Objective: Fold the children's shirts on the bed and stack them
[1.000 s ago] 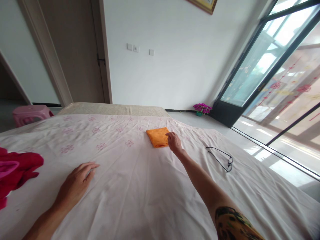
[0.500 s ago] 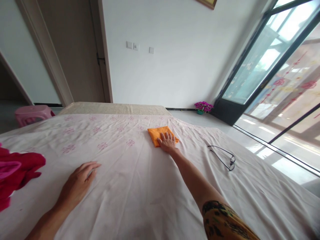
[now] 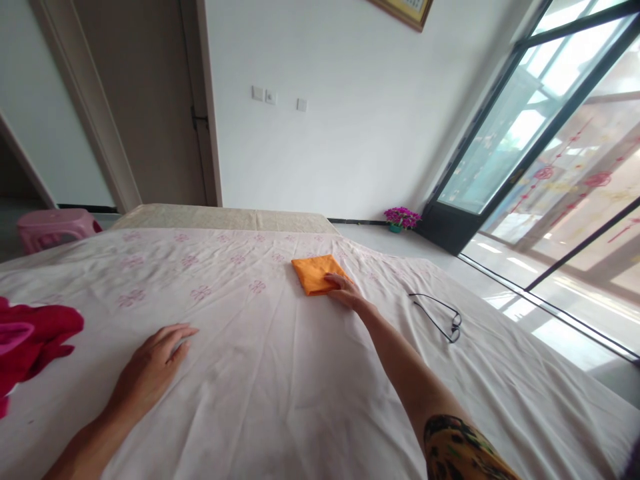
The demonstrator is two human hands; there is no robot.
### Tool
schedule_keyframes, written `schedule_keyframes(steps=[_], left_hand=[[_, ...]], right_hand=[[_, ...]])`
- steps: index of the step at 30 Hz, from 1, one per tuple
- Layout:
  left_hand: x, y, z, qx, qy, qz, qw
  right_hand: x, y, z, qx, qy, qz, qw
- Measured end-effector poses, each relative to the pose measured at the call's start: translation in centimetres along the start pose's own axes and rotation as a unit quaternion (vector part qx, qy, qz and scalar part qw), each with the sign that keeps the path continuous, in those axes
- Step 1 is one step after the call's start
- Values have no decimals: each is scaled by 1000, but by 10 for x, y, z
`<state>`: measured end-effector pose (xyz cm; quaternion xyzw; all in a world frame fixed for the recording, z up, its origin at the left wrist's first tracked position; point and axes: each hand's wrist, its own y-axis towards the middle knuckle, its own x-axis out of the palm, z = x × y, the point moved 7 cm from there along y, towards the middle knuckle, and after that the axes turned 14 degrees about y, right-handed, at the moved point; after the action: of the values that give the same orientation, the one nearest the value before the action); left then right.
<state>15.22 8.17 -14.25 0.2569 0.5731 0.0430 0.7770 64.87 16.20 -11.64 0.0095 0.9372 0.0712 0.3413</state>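
A folded orange cloth (image 3: pixel 314 272) lies on the pale pink flowered bedsheet (image 3: pixel 260 373), far from me. My right hand (image 3: pixel 345 291) reaches out to its near right corner, fingers stretched and touching the cloth's edge. My left hand (image 3: pixel 150 367) rests flat on the sheet close to me, fingers apart, holding nothing.
A red garment (image 3: pixel 30 340) lies at the left edge of the bed. A black clothes hanger (image 3: pixel 440 313) lies on the sheet to the right. A pink stool (image 3: pixel 53 227) stands by the doorway, and a pot of purple flowers (image 3: pixel 403 217) sits near the glass doors.
My right hand lay flat on top of the orange cloth half a second ago; it has slid back to the cloth's near right corner. The left hand stayed put.
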Motion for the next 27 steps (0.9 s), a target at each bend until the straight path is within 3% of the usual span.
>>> schedule_keyframes(steps=[4, 9, 12, 19, 22, 27], left_hand=[[3, 0, -1, 1, 4, -9, 1000], [2, 0, -1, -1, 4, -8, 1000], [1, 0, 0, -2, 3, -4, 1000], [6, 0, -2, -4, 0, -17, 1000], [6, 0, -2, -6, 0, -20, 1000], [0, 0, 2, -11, -6, -15, 1000]], right_hand=[[6, 0, -5, -50, -13, -3, 999], [8, -3, -8, -64, -91, 42, 993], [8, -8, -15, -78, -130, 38, 988], [5, 6, -44, 3, -142, 32, 989], [20, 26, -55, 41, -183, 43, 981], [57, 41, -46, 86, -192, -26, 977]])
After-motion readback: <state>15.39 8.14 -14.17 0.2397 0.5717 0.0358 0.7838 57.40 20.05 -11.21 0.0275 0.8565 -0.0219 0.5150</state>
